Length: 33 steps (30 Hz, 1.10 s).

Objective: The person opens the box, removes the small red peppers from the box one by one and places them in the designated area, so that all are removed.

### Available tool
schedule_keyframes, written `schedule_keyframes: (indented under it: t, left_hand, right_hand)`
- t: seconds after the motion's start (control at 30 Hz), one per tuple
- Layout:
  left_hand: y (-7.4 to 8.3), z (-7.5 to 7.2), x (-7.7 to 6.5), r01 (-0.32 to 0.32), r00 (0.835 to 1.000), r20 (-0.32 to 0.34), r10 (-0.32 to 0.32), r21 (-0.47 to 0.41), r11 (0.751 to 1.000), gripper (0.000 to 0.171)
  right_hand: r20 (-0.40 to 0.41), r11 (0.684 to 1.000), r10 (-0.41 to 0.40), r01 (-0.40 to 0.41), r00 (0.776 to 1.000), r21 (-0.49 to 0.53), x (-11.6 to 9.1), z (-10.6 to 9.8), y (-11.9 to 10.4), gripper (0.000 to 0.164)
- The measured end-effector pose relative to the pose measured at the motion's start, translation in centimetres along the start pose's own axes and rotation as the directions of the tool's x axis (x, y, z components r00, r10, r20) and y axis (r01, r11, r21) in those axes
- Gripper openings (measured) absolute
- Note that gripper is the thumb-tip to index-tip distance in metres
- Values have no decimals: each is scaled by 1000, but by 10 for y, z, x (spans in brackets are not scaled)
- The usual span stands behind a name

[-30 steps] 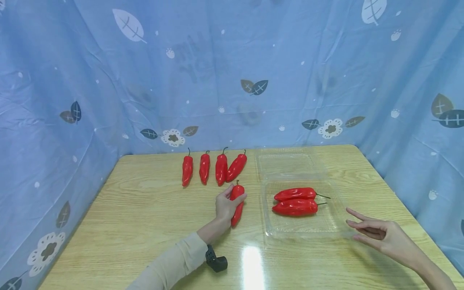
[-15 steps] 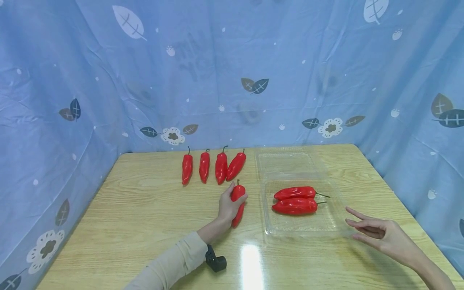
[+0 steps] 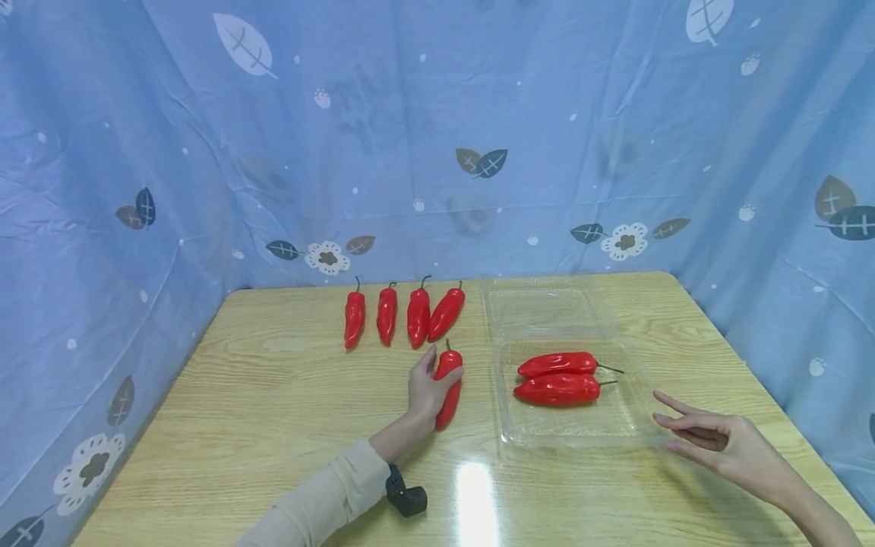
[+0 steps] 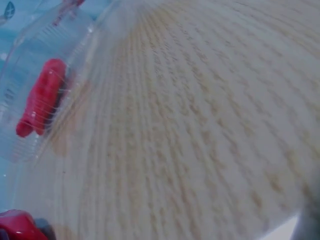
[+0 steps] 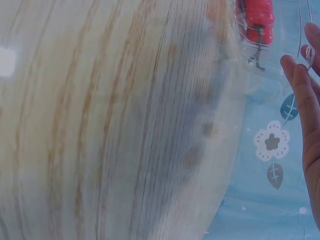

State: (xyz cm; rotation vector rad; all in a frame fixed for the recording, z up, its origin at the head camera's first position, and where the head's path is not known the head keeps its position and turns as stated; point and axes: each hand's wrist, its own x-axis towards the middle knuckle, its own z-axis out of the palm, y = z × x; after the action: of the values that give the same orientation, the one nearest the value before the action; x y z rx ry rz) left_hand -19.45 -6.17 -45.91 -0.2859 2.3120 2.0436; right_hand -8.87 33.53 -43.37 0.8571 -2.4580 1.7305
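Note:
My left hand (image 3: 425,391) grips a red pepper (image 3: 448,414) by its upper part, stem pointing away, at the middle of the table; palm and thumb hide some of it. To the right lies a clear plastic clamshell box (image 3: 504,425), its lid (image 3: 540,308) laid back flat behind it. Inside the box, two red peppers (image 3: 557,389) lie side by side, stems to the right. At the box's right side my right hand (image 3: 734,452) pinches the rim between thumb and fingers (image 5: 300,75), as the right wrist view shows.
Several more red peppers (image 3: 419,319) lie in a row along the back of the wooden table (image 3: 287,410). A blue patterned curtain (image 3: 383,152) encloses the back and both sides. On my left wrist sits a black device (image 3: 406,497).
My left hand shifts only slightly while keeping its grip on the pepper. The right hand, the box and the other peppers stay where they were.

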Motion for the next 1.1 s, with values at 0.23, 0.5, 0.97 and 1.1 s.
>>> schedule_keyframes:
  t: [0.23,0.5,0.97,1.1]
  left_hand:
    - [5,-7,0,36,999,6,-35,-50,998,73]
    - [17,-15,1,89,996,38,-85,-114,990,68]
    - [51,19,-43,-24,934,323,153,-369,929,54]
    - [47,34,-52,-91,900,379,214,-318,944,50]
  right_hand:
    - [3,1000,-11,11,1000,11,-1,-1,1,32]
    - [-1,1000,-1,1,1000,-4,-1,-1,1,32]
    - [10,999,-10,10,1000,34,0,1,0,31]
    - [5,999,-1,1,1000,35,0,0,-1,31]
